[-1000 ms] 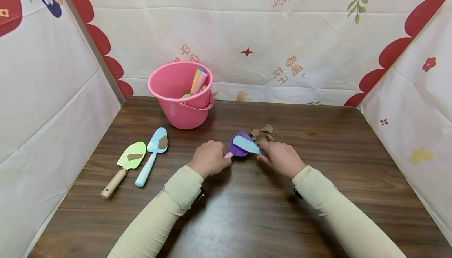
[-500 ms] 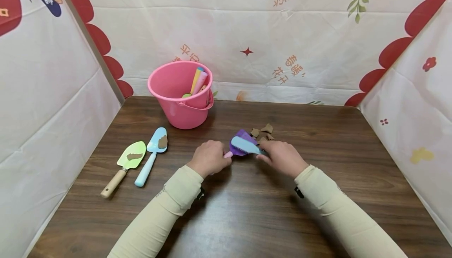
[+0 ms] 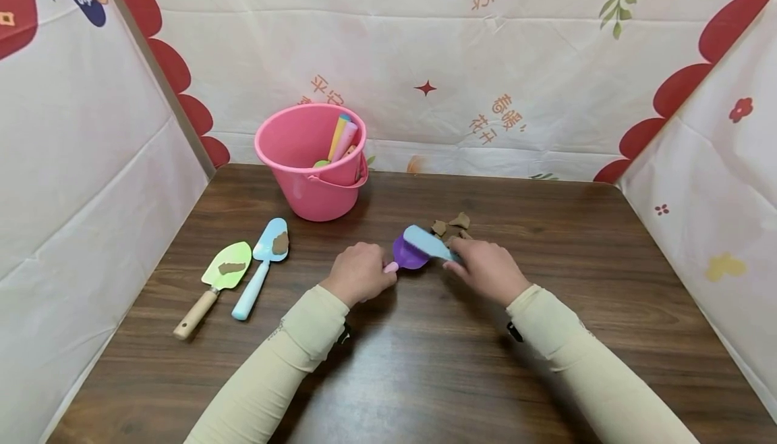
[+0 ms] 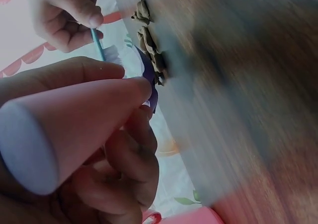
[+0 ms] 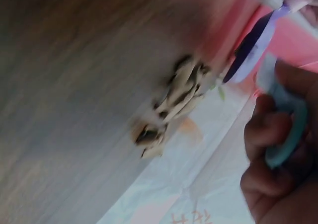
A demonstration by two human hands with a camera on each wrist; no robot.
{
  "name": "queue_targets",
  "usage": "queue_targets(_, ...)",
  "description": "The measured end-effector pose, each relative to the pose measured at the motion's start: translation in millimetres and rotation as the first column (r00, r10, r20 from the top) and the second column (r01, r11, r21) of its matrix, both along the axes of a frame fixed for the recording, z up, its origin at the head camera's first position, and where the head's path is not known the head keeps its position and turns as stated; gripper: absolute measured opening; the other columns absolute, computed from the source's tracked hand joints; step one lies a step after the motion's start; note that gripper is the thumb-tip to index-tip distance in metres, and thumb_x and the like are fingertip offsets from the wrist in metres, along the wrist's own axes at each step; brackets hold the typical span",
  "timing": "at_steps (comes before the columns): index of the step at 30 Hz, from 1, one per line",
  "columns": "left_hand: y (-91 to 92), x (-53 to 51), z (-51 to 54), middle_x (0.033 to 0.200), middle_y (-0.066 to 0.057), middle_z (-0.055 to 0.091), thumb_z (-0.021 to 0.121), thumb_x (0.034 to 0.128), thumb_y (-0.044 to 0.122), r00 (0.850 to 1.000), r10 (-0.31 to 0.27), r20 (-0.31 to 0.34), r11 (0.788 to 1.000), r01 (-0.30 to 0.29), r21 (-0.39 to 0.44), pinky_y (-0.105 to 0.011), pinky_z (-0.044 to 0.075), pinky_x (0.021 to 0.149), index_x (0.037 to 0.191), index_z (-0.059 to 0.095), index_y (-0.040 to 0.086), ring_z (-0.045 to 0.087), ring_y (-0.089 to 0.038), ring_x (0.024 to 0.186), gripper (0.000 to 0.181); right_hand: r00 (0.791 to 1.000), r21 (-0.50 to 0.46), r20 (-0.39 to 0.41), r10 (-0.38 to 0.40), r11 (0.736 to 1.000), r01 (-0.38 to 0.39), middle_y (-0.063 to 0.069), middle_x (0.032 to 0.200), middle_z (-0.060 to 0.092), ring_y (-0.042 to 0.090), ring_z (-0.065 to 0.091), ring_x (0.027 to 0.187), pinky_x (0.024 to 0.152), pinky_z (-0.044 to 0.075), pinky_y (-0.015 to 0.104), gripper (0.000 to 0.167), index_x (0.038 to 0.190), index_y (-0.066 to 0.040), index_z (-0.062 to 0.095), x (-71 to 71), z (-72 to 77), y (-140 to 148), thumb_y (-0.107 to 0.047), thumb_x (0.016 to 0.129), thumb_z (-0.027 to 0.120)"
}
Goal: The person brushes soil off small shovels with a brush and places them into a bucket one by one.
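Left hand (image 3: 361,272) grips the scoop (image 3: 409,255) by its fat handle, and the right hand (image 3: 488,272) has its fingers curled round the brush (image 3: 427,243). Brown bits (image 3: 460,220) lie in a little bunch just past the scoop, close to the right hand, which hides some of them. Beyond the left hand stands a pink bucket (image 3: 322,194) with handles (image 3: 344,142) poking up inside. Off to the left lie a green trowel (image 3: 227,256) and a blue trowel (image 3: 267,250), side by side, each with a brown lump (image 3: 280,243) on it. The scoop is purple with a pink handle. The brush is light blue with pale bristles, and its head is over the scoop; touching or not is hard to tell. The table (image 3: 425,376) reaches past the right hand to its right edge. Cloth (image 3: 522,46) hangs behind its far edge and at both sides.
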State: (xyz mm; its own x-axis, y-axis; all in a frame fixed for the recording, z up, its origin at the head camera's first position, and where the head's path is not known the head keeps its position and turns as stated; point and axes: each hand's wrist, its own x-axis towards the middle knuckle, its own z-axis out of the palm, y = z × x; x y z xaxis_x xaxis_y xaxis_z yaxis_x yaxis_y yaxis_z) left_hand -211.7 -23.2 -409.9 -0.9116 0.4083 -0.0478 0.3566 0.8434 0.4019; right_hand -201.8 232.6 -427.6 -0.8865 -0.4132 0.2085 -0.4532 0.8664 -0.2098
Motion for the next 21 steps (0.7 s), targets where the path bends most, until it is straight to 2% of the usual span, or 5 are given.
queue_targets(3,1.0,0.1,0.0,0.055,0.004,0.034,0.063,0.0918,0.031,1.000,-0.015,-0.001,1.000,0.015,0.007,-0.033,0.036,0.054,0.053,0.045,0.016,0.039,-0.016,0.058,0.045,0.996,0.003,0.033,0.081,0.997,-0.081,-0.006,0.067,0.044,0.012,0.042,0.058,0.051,0.037,0.033,0.023,0.086,-0.014,0.056,1.7,-1.3,-4,-0.027,0.089,0.075)
queue_targets(5,1.6,0.5,0.1,0.056,0.004,0.033,0.063,0.0922,0.031,1.000,-0.020,-0.007,1.000,0.021,0.016,-0.033,0.036,0.054,0.054,0.045,0.016,0.038,-0.015,0.058,0.045,0.996,0.010,0.039,0.078,0.997,-0.079,-0.006,0.067,0.043,0.012,0.042,0.058,0.051,0.037,0.032,0.023,0.085,-0.015,0.055,2.2,-2.4,-4,-0.027,0.089,0.075)
queue_targets(12,2.3,1.0,-1.0,0.056,0.004,0.031,0.064,0.0914,0.031,0.999,-0.009,-0.038,1.000,0.010,0.026,-0.034,0.035,0.052,0.052,0.045,0.016,0.037,-0.016,0.058,0.047,0.997,0.025,-0.026,-0.073,0.997,0.074,-0.003,0.061,0.040,0.018,0.043,0.053,0.046,0.037,0.038,0.030,0.081,-0.013,0.049,-3.5,-1.3,6,-0.024,0.087,0.077)
queue_targets(15,1.0,0.7,-1.3,0.056,0.004,0.033,0.065,0.0911,0.031,0.999,-0.004,-0.033,1.000,0.005,0.023,-0.034,0.036,0.053,0.053,0.046,0.016,0.039,-0.017,0.058,0.045,0.994,0.005,-0.038,-0.107,0.994,0.107,-0.003,0.061,0.039,0.019,0.043,0.051,0.046,0.036,0.038,0.030,0.082,-0.013,0.049,-4.6,0.5,9,-0.024,0.087,0.077)
queue_targets(21,-0.2,0.1,0.1,0.056,0.004,0.034,0.064,0.0919,0.033,1.000,-0.005,-0.014,1.000,0.006,0.021,-0.033,0.036,0.054,0.055,0.047,0.016,0.038,-0.016,0.059,0.044,1.000,-0.019,0.013,-0.013,1.000,0.013,-0.005,0.065,0.043,0.015,0.042,0.057,0.050,0.037,0.035,0.024,0.087,-0.014,0.056,0.5,3.2,-2,-0.026,0.088,0.076)
